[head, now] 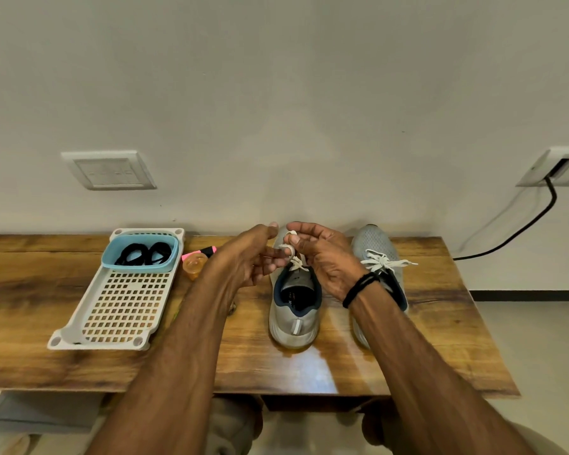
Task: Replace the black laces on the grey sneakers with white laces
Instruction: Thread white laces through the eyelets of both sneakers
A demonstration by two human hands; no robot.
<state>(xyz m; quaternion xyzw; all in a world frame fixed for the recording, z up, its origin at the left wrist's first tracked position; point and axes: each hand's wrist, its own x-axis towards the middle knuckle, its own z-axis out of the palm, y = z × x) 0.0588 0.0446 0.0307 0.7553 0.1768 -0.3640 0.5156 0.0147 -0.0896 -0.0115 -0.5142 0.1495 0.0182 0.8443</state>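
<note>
White lace (297,263) rises from the centre grey sneaker (294,318) standing on the worktop (418,356), left hand (255,261) and right hand (324,257) each pinching a loop above its tongue, seemingly to tie a bow.

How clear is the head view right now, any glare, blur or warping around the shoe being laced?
Head view: a glare patch sits on the table by the heel of the shoe; the left hand and right hand are slightly soft where they pinch the white lace; the wide lens bows the table edge and skews the switch plate; lighting even, shadows faint.
</note>
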